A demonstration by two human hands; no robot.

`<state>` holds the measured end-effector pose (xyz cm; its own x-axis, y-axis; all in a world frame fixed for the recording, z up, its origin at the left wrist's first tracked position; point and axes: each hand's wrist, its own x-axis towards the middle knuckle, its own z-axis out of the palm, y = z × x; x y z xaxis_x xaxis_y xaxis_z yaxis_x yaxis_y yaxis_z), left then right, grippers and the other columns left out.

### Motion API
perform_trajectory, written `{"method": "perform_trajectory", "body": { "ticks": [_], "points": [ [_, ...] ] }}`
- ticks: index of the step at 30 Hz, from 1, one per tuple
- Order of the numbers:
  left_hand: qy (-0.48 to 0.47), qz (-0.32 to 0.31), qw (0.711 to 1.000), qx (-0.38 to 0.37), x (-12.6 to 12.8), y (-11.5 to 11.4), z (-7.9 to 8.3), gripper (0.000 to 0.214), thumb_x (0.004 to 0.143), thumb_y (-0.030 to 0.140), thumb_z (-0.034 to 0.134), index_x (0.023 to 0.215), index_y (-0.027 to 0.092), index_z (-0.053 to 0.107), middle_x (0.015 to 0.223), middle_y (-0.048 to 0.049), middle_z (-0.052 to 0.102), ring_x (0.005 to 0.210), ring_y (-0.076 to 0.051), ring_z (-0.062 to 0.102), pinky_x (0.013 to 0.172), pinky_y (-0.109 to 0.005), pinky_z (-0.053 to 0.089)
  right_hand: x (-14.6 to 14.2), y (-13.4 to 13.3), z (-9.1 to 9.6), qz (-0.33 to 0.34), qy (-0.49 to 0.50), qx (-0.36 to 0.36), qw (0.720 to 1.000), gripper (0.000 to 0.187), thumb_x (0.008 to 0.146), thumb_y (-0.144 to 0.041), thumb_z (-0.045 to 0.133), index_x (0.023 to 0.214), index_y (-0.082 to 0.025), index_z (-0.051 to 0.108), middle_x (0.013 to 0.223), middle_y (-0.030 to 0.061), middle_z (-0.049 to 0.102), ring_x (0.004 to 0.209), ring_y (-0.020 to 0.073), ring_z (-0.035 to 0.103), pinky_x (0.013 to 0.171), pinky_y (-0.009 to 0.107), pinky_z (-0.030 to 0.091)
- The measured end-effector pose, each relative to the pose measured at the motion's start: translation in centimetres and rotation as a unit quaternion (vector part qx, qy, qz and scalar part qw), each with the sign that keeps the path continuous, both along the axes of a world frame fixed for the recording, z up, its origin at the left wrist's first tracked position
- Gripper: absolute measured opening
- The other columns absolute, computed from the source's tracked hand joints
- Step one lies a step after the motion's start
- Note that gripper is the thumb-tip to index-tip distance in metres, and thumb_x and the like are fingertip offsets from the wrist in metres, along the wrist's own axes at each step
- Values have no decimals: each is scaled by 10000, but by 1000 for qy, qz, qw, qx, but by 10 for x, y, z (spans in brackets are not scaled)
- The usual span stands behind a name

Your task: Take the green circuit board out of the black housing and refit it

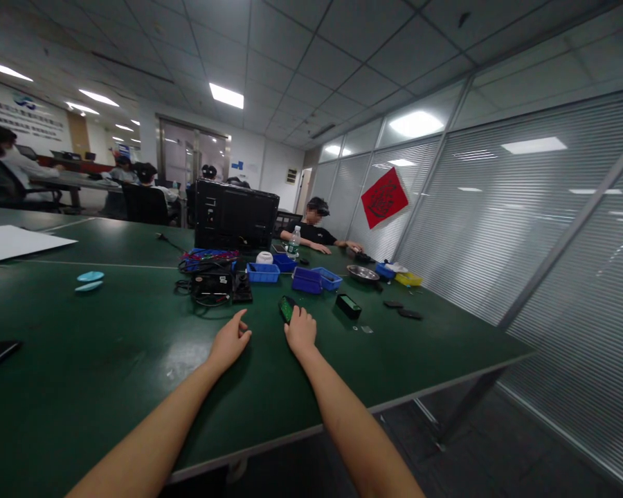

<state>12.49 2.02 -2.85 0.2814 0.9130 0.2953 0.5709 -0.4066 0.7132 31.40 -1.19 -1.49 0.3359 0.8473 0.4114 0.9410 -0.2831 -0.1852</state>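
Green circuit board (286,308), small and dark-edged, is lying flat on the green surface (109,360), just beyond the fingertips of the right hand (301,332) and to the near left of a small black box (348,306). The right hand is resting palm down with its fingers reaching onto the near end of the board; its grip is not closing around anything, only touching from above. The left hand (230,342) is lying flat beside it, fingers loosely spread and pointing far-right, holding nothing and touching only the surface.

Picking the board up cleanly would likely call for pinching it by its long edges instead of pressing on its face, with the left hand steadying it.

Both forearms are stretching forward from the near edge, nearly parallel, wrists low and relaxed.

Farther off, blue bins (262,272) are sitting by a tangle of black cables (210,287), with a metal bowl (363,272) to the right. A person (316,232) is sitting at the far side.
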Motion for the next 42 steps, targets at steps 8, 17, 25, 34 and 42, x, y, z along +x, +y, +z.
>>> {"method": "perform_trajectory", "body": {
  "ticks": [8,17,25,34,42],
  "points": [
    [0,-9,1000,0,0,0,-1,558,737,240,481,1273,184,340,880,-8,602,681,-114,555,664,-226,412,-1,1,-5,12,1,21,1000,522,795,-393,479,1235,-128,391,1188,218,456,1042,305,445,803,429,341],
    [4,-4,1000,-7,0,0,-1,567,737,242,486,1281,195,333,868,-3,609,665,-110,556,632,-217,398,7,3,1,2,22,33,999,502,771,-233,468,1254,-131,371,1075,166,526,972,258,475,769,363,368],
    [-1,-9,1000,3,0,1,-2,564,733,232,490,1276,194,342,846,5,613,654,-105,560,623,-209,398,-10,-6,7,85,-92,56,991,472,732,-155,498,1197,-125,423,1080,165,498,977,273,397,815,411,305],
    [-18,-12,1000,6,0,2,-4,559,734,234,492,1273,197,346,833,5,608,644,-104,551,626,-213,402,-25,-13,6,148,-35,77,985,567,753,-534,483,1196,-181,461,1217,154,427,1089,301,361,891,437,276],
    [-12,-12,1000,6,0,4,-6,559,732,238,501,1269,189,353,838,3,614,670,-110,556,646,-220,405,-1,12,-10,112,248,54,961,489,858,-360,323,1271,-112,407,1192,126,521,1083,214,478,922,322,340]
  ]
}}
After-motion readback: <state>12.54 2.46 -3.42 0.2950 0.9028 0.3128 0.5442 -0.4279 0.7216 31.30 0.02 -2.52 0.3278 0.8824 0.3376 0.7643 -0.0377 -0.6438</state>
